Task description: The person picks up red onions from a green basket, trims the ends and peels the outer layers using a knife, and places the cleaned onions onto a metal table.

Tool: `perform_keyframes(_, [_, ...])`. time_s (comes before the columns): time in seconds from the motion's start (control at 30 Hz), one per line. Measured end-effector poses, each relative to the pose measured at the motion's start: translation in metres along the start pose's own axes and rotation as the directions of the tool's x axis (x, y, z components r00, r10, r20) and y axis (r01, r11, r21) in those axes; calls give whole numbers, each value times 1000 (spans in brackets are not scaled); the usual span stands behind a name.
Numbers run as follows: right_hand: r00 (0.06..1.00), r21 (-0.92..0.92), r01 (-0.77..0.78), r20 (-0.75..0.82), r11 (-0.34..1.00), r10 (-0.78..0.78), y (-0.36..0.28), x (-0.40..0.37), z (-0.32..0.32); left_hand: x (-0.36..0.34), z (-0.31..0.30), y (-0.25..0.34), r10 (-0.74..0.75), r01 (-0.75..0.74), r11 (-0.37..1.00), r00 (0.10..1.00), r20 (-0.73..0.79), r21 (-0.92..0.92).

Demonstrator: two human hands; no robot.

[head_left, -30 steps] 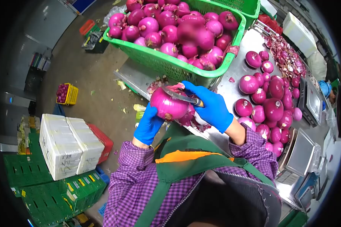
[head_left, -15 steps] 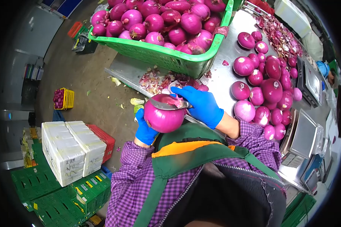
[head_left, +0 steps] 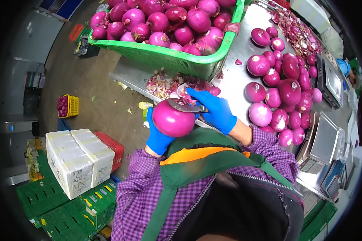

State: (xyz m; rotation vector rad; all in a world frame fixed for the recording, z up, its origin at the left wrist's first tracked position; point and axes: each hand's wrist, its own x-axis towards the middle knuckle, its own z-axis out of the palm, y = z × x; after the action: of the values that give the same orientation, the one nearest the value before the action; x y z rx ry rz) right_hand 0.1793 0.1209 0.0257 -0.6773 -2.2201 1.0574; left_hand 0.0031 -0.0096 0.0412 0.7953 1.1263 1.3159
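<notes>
A large red onion (head_left: 173, 119) rests in my left hand (head_left: 157, 138), whose blue-gloved fingers wrap its left side and underside. My right hand (head_left: 217, 112), also in a blue glove, is closed on the handle of a small curved knife (head_left: 186, 107). The blade lies against the top of the onion. Just beyond my hands, onion skins and trimmings (head_left: 165, 85) lie on the metal table (head_left: 132, 76). A green crate (head_left: 161, 53) full of red onions (head_left: 159, 22) stands behind them.
Many loose onions (head_left: 289, 91) cover the table at the right, with a heap of skins (head_left: 295, 34) behind. Scales (head_left: 323, 140) stand at the far right. White foam boxes (head_left: 74, 160) sit on green crates (head_left: 64, 217) at lower left. A yellow basket (head_left: 73, 105) is on the floor.
The onion has turned in my left hand, its smooth side now facing up. The knife blade has moved left to the onion's upper edge, and the reddish scrap by the blade has shifted off the onion.
</notes>
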Motion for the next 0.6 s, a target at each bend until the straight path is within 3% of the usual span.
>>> perform_keyframes(0.03, [998, 50, 64, -15, 997, -64, -3, 0, -3, 2, 3, 0, 45, -74, 824, 997, 65, 562])
perform_keyframes(0.07, [998, 49, 57, -18, 997, -56, -7, 4, -6, 1, 1, 6, -196, 141, 958, 957, 212, 248])
perform_keyframes(0.1, [994, 20, 97, 38, 995, -98, -11, 9, -10, 5, 9, 10, -201, 146, 958, 955, 216, 247])
perform_keyframes(0.13, [986, -5, 140, 96, 990, -139, -12, 12, -12, 9, 20, 9, 48, -172, 856, 965, 256, 488])
perform_keyframes(0.17, [986, -4, 136, 96, 991, -135, -8, 13, -12, 11, 27, 7, 270, -446, 602, 894, 357, 663])
perform_keyframes(0.2, [981, 14, 156, 115, 988, -156, -3, 14, -11, 1, 30, 2, 60, -95, 975, 982, 177, 199])
perform_keyframes(0.23, [975, 32, 175, 134, 984, -178, 2, 14, -9, 2, 21, -7, 56, -91, 976, 983, 176, 197])
perform_keyframes(0.27, [990, 3, -68, 120, 998, 67, 14, 10, -4, 4, 3, -20, -142, 248, 923, 930, 338, -294])
perform_keyframes(0.3, [991, 3, -66, 119, 998, 65, 25, 3, 1, 6, -7, -26, -206, 568, 541, 805, 557, -621])
perform_keyframes(0.33, [980, 176, -163, 139, 971, 139, 34, -1, 3, 9, -3, -17, -199, 561, 548, 808, 554, -621])
perform_keyframes(0.37, [961, 341, -261, 179, 903, 210, 42, -6, 7, 7, 3, -7, -225, 442, 593, 894, 389, -673])
perform_keyframes(0.43, [964, 414, -263, 141, 871, 225, 24, -7, 2, -5, 17, 6, -259, 194, 675, 966, 18, -712])
perform_keyframes(0.47, [939, 531, -337, 134, 778, 315, 4, -2, -9, 1, 2, -8, -61, 150, 656, 987, 147, -740])
perform_keyframes(0.5, [904, 637, -395, 139, 662, 405, -10, 1, -15, 3, 2, -4, -60, 147, 654, 988, 144, -742])
perform_keyframes(0.53, [955, 649, -250, 45, 718, 293, -10, 1, -12, 5, 5, 3, -146, 135, 757, 989, 35, -639])
perform_keyframes(0.57, [955, 647, -251, 47, 720, 291, -14, 3, -12, 6, 6, 6, -214, 139, 842, 973, -86, -520])
perform_keyframes(0.6, [990, 489, -87, -54, 868, 130, -21, 7, -12, 9, 4, 4, -210, 132, 864, 971, -110, -485])
